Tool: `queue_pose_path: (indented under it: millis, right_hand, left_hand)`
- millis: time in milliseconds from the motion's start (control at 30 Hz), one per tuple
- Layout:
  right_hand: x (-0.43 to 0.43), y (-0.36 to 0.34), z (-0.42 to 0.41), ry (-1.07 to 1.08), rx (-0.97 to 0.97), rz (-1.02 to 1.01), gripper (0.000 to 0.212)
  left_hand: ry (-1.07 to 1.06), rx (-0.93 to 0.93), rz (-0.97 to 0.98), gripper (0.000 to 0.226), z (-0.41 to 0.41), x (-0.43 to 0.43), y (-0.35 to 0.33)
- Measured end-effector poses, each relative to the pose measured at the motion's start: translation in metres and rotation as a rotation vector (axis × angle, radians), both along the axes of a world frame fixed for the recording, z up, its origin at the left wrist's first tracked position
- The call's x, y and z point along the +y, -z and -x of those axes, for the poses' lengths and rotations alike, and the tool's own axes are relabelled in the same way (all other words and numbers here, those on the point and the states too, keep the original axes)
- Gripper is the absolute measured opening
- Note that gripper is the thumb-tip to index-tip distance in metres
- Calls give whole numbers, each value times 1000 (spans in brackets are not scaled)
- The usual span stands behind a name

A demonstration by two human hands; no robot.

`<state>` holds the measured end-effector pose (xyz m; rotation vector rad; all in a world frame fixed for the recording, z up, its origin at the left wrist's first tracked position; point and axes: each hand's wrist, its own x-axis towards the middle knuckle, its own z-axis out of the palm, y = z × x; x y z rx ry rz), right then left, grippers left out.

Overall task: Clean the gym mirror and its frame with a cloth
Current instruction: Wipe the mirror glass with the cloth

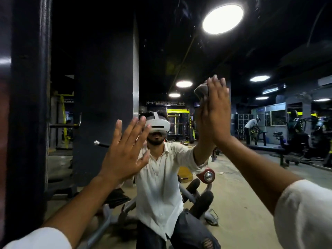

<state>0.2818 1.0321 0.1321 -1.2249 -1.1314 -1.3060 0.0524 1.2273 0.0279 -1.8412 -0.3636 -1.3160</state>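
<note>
So both my hands are up flat against the mirror (251,186) right now. My right hand (218,112) has its fingers straight and together, pressing the grey cloth (201,90) onto the glass around the middle of the mirror, with a bunched bit of cloth poking out past my palm on the left. My left hand (124,153) sits lower, nearer the mirror's left edge, fingers spread wide, holding nothing, just leaning on the glass. A dark upright (27,123) runs down that left edge; can't tell if it's the frame. Reflected in the glass are gym machines (296,141) and a round ceiling light (222,18).
</note>
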Motion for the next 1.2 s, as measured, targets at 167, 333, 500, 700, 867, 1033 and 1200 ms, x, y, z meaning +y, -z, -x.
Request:
queue_pose_path:
  millis: [167,333,500,700,867,1033,1200]
  right_hand:
    - [17,162,14,33,-383,436,69]
    - [-7,214,-15,114,-859,719,59]
    - [-4,209,-8,41,-350,452,65]
    - [-6,295,-19,32,-914,751,63]
    - [-32,221,-42,91,-449,514,72]
    - [-39,131,-57,184,-935,722,59]
    - [-54,13,-79,105,-518,411,56]
  left_hand:
    - [1,89,8,94,-16,-18,49]
    - [-54,135,50,102,-21,-27,122]
    - [-91,134,53,100,-24,-24,126]
    - [-126,140,74,102,-23,-28,123]
    - [-37,64,59,85,-21,-40,111]
    - [-36,34,-26,75,-68,-68,11]
    - [-63,-64,94,77,-108,-79,-30]
